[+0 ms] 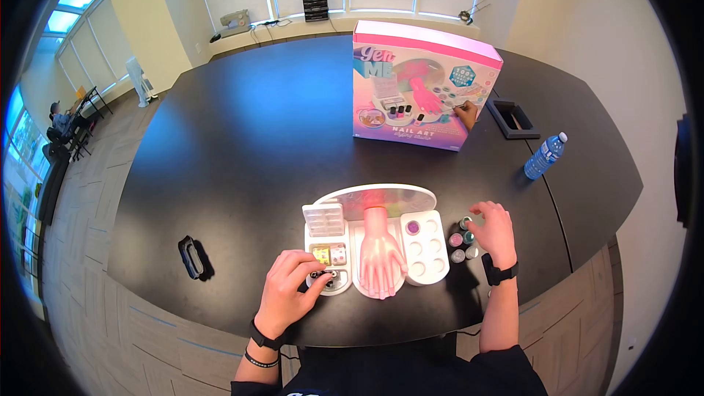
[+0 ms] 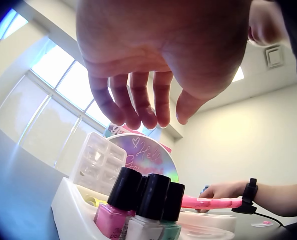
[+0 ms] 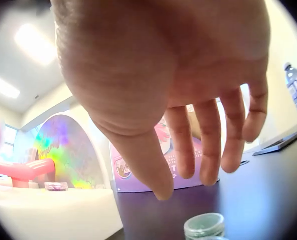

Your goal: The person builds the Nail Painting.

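My left hand hovers over black-capped nail polish bottles in the left section of a white nail station. In the left wrist view its fingers hang down, apart from the caps and holding nothing. Pink, white and green polish shows in the bottles. A pink model hand lies palm down in the station's middle. My right hand is over a cluster of small jars on the table's right, its fingers loosely spread. One pale green jar shows below the fingertips in the right wrist view.
A tray with round wells holds one purple jar. Behind the pink hand stands an iridescent panel. The large box, a water bottle and a table socket are farther back; a black strap-like item lies left.
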Available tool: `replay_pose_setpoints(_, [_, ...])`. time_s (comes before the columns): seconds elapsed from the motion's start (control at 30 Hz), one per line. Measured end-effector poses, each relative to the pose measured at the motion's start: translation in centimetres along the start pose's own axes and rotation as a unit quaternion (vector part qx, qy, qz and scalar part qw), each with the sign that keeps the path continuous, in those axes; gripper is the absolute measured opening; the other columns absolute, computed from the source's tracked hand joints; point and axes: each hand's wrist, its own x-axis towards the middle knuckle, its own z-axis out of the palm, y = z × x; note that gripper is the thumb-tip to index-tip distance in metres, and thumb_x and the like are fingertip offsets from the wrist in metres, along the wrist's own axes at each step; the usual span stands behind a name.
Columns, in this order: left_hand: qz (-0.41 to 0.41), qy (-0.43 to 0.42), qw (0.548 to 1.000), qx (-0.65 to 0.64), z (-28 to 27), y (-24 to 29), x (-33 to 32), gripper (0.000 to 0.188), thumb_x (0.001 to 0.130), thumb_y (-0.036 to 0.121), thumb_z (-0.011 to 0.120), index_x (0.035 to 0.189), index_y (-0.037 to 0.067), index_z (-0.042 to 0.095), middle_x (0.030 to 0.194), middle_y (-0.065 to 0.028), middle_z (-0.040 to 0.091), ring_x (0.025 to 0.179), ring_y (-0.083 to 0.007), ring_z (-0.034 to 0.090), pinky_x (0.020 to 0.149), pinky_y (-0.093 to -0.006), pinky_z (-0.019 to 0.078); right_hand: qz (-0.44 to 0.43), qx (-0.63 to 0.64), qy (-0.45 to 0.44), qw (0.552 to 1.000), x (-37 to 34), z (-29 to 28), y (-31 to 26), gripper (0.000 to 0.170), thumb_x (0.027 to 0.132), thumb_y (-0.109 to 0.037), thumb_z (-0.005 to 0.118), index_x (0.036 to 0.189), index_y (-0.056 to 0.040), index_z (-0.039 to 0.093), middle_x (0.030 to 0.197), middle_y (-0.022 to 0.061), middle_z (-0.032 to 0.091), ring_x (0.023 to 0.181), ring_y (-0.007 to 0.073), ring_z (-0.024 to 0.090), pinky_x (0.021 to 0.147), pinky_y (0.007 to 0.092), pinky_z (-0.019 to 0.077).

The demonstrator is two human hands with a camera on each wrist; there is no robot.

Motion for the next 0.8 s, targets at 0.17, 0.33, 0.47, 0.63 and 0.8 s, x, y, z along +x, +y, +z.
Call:
replay_pose_setpoints(0.17, [-0.004, -0.002, 1.000, -0.001, 0.0, 0.0, -0.1, 0.022, 0.083, 0.008, 0.089, 0.099, 0.005, 0.074, 0.101, -0.0099, 0.072, 0.094, -0.0323, 0.067, 0.082, -0.0423, 0.0551, 0.038, -0.022, -0.016, 0.999, 0.1, 1.1, 1.2, 0.028, 0.080, -0.018, 0.088, 0.105, -0.0089, 0.077, 0.105, 0.0076, 0.077, 0.105, 0.0321, 0.069, 0.094, 0.0475, 0.0520])
replay_pose_setpoints(0.33, [-0.006, -0.002, 1.000, 0.000, 0.0, 0.0, -0.1, 0.022, 0.083, 0.008, 0.089, 0.099, 0.005, 0.074, 0.101, -0.0100, 0.072, 0.094, -0.0323, 0.068, 0.082, -0.0423, 0.0550, 0.040, -0.011, -0.020, 0.999, 0.2, 2.8, 2.5, 0.031, 0.077, -0.021, 0.091, 0.103, -0.0094, 0.078, 0.100, 0.0074, 0.077, 0.102, 0.0324, 0.071, 0.092, 0.0483, 0.0531])
replay_pose_setpoints(0.47, [-0.007, 0.001, 1.000, 0.001, 0.0, 0.1, -0.1, 0.022, 0.083, 0.008, 0.089, 0.099, 0.005, 0.074, 0.100, -0.0102, 0.072, 0.094, -0.0322, 0.068, 0.082, -0.0422, 0.0550, 0.042, -0.009, -0.024, 0.999, 0.2, 2.9, 2.2, 0.031, 0.077, -0.021, 0.091, 0.103, -0.0093, 0.078, 0.098, 0.0076, 0.077, 0.101, 0.0327, 0.071, 0.091, 0.0483, 0.0531])
replay_pose_setpoints(0.63, [-0.007, 0.000, 1.000, 0.001, -0.1, 0.1, -0.1, 0.021, 0.084, 0.008, 0.089, 0.099, 0.005, 0.074, 0.100, -0.0102, 0.072, 0.093, -0.0322, 0.068, 0.081, -0.0421, 0.0549, 0.048, -0.014, -0.028, 0.998, 0.2, 2.7, 1.7, 0.030, 0.077, -0.020, 0.090, 0.103, -0.0088, 0.078, 0.099, 0.0080, 0.077, 0.101, 0.0328, 0.070, 0.090, 0.0479, 0.0523])
replay_pose_setpoints(0.8, [-0.007, 0.000, 1.000, 0.000, 0.0, 0.1, -0.1, 0.021, 0.084, 0.008, 0.089, 0.099, 0.005, 0.074, 0.100, -0.0101, 0.072, 0.093, -0.0320, 0.068, 0.081, -0.0420, 0.0549, 0.028, -0.012, -0.002, 1.000, -0.1, 1.7, 0.2, 0.028, 0.079, -0.020, 0.089, 0.102, -0.0082, 0.078, 0.098, 0.0083, 0.076, 0.101, 0.0329, 0.069, 0.091, 0.0469, 0.0512])
